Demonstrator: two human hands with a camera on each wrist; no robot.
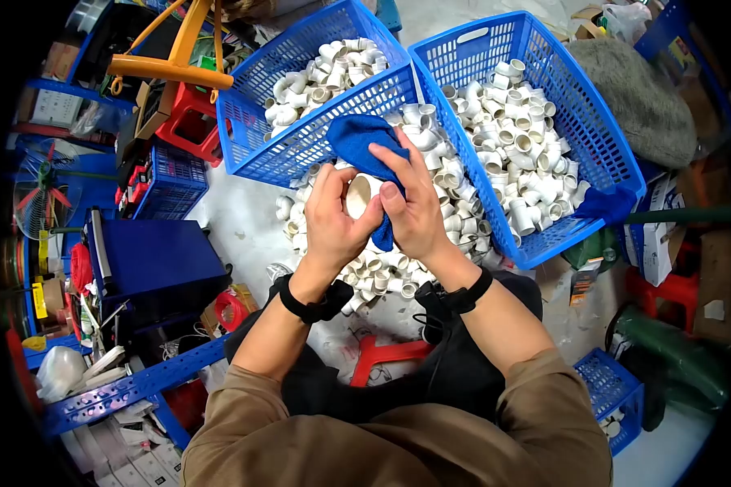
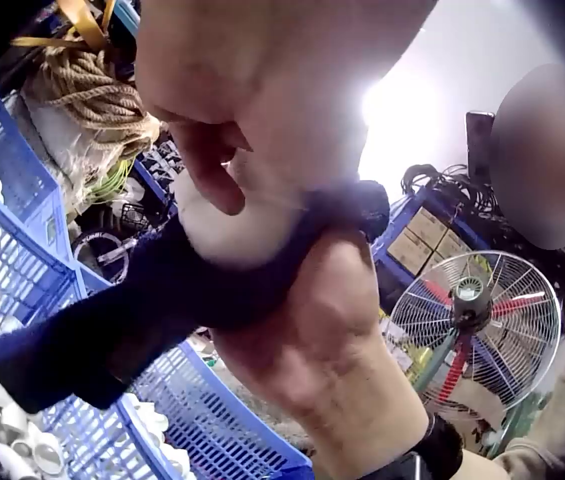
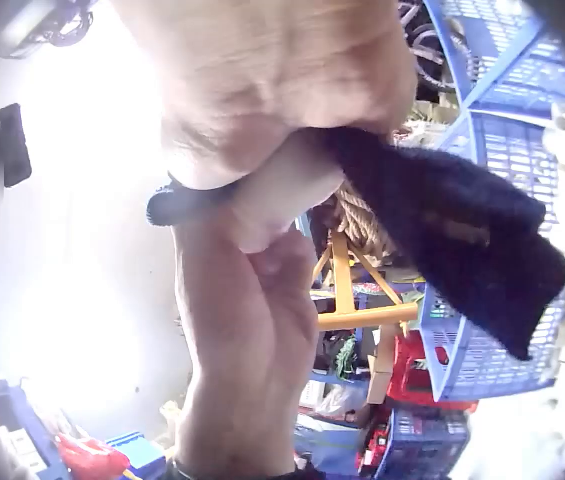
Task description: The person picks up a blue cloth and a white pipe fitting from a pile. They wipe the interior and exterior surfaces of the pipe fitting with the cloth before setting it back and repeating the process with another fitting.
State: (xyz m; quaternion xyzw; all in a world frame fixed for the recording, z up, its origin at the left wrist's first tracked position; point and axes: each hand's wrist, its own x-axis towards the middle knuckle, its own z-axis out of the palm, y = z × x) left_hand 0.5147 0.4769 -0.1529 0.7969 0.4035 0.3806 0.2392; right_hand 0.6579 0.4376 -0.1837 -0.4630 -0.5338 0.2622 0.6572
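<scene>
In the head view, my left hand (image 1: pixel 326 221) grips a white plastic pipe fitting (image 1: pixel 358 197), its round mouth turned up toward the camera. A blue cloth (image 1: pixel 361 141) is held by my right hand (image 1: pixel 418 217) against the fitting's right side. One end of the cloth hangs below, between the two hands. The left wrist view has the smooth fitting (image 2: pixel 230 228) between both hands with the cloth (image 2: pixel 207 285) wrapped along it. From the right wrist, the cloth's loose end (image 3: pixel 462 235) hangs out beside the fitting (image 3: pixel 290 182). Palms hide parts of the fitting.
Below the hands lies a heap of white pipe fittings (image 1: pixel 382 274). Two blue crates, one at left (image 1: pixel 317 122) and one at right (image 1: pixel 536 40), hold more fittings. A red stool (image 1: pixel 390 357) is between the legs; an orange metal frame (image 1: pixel 170 69) stands upper left.
</scene>
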